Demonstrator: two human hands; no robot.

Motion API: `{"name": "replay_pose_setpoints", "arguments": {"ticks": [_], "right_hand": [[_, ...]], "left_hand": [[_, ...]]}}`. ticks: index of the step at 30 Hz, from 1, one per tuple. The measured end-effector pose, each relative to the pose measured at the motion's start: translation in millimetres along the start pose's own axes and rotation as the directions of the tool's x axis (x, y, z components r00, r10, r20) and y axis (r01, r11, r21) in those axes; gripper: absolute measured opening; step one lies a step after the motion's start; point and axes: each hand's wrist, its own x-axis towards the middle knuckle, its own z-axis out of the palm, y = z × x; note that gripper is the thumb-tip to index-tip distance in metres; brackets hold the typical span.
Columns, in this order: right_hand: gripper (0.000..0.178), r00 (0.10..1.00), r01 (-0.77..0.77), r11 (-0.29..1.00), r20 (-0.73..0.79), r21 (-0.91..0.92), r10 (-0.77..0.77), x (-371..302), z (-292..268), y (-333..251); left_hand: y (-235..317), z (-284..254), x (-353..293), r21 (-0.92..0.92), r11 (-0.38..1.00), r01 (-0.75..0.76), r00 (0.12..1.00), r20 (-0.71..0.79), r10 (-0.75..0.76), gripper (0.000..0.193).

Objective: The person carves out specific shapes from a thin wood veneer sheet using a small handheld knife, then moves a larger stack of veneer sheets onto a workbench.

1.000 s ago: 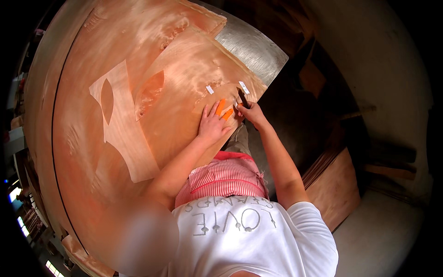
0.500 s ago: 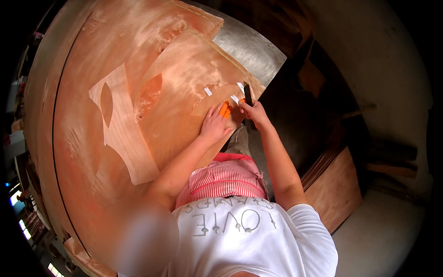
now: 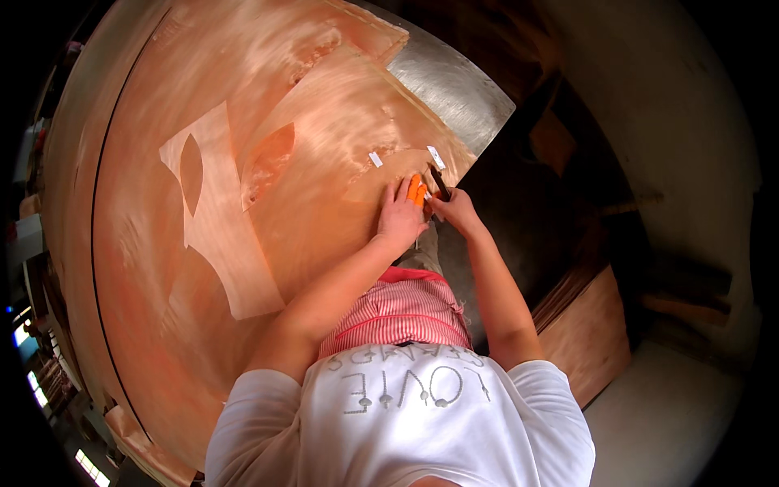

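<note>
My left hand (image 3: 401, 215) lies with its fingers stretched out on a thin wood veneer sheet (image 3: 320, 195) near the sheet's right edge. Orange covers (image 3: 416, 191) wrap some of its fingers. Right beside it, my right hand (image 3: 456, 210) is closed around a dark, flat, bar-shaped tool (image 3: 440, 183) that points up and away from me. A small piece of white tape (image 3: 428, 197) shows between the two hands, partly hidden by fingers. Two more white tape pieces, one on the left (image 3: 375, 159) and one on the right (image 3: 436, 157), lie on the veneer beyond my hands.
Left of the sheet lies a pale veneer piece (image 3: 223, 235) with a leaf-shaped opening. A darker leaf-shaped patch (image 3: 268, 166) shows beside it. A metal plate (image 3: 450, 81) sits under the far right edge. Stacked wood sheets (image 3: 588, 333) stand low on the right.
My left hand has slid right, up against my right hand. The tool has tilted and shows less length. A tape piece formerly by the right fingertips now sits between the hands.
</note>
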Motion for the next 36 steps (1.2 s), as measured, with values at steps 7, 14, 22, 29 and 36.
{"name": "replay_pose_setpoints", "arguments": {"ticks": [7, 14, 22, 29, 36], "right_hand": [[0.023, 0.984, 0.087, 0.700, -0.047, -0.708, -0.170, 9.1, -43.2, -22.3], [0.015, 0.998, 0.028, 0.953, 0.041, 0.300, -0.042, -10.2, -58.0, -0.4], [0.017, 1.000, 0.000, 0.837, 0.016, 0.547, -0.010, -4.7, 27.1, -11.3], [0.013, 0.967, -0.005, 0.824, 0.214, 0.566, -0.141, 10.9, 101.1, -57.6], [0.011, 0.985, 0.017, 0.911, 0.148, 0.411, -0.085, 14.7, 115.9, -73.2]], "left_hand": [[6.9, -5.4, 4.1, 0.135, 0.990, -0.029, 0.989, 0.146, 0.010, 0.075], [-30.7, 19.8, -17.6, -0.454, 0.886, -0.096, 0.966, -0.257, -0.027, 0.068], [-39.8, 24.7, -39.8, -0.397, 0.918, -0.007, 0.946, -0.300, -0.123, 0.071], [-55.0, 38.8, -111.3, -0.367, 0.930, -0.002, 0.971, -0.225, -0.087, 0.060], [-97.0, 36.2, -111.2, -0.419, 0.908, -0.012, 0.893, -0.412, -0.179, 0.053]]}}
